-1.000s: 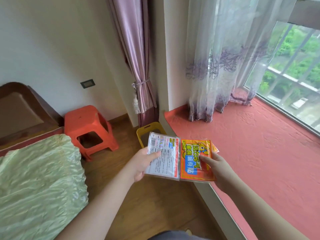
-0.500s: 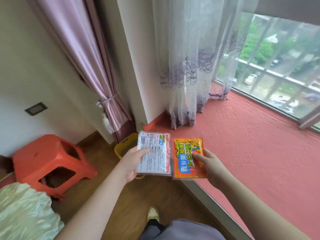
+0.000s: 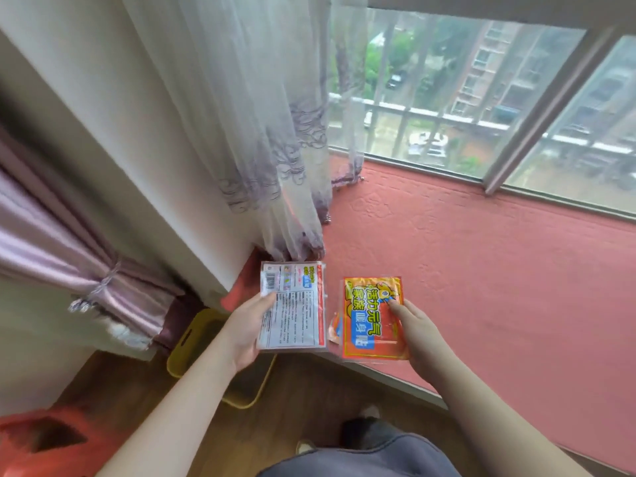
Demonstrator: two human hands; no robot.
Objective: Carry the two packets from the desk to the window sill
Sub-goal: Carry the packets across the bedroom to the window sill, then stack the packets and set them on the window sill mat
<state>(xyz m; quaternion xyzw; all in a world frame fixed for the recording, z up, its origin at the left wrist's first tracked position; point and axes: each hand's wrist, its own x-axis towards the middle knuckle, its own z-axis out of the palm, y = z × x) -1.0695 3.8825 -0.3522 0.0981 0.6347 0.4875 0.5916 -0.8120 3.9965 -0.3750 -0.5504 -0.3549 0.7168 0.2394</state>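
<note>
1. The left hand gripped the white packet, thumb on top, fingers hidden beneath.
2. The right hand pinched the orange packet the same way, at three o'clock of the white one, slightly apart.
3. Both packets hung over the red window sill's near edge, the sheer curtain at twelve o'clock.

Two packets are in view: one white packet with small print, pinched at its left edge under the thumb of the left hand, and one orange packet, with the thumb of the right hand on its face. Two hands, one packet each. Two curtains hang beyond the fingertips: one sheer curtain and one tied purple curtain. One yellow stool stands below the left wrist.
</note>
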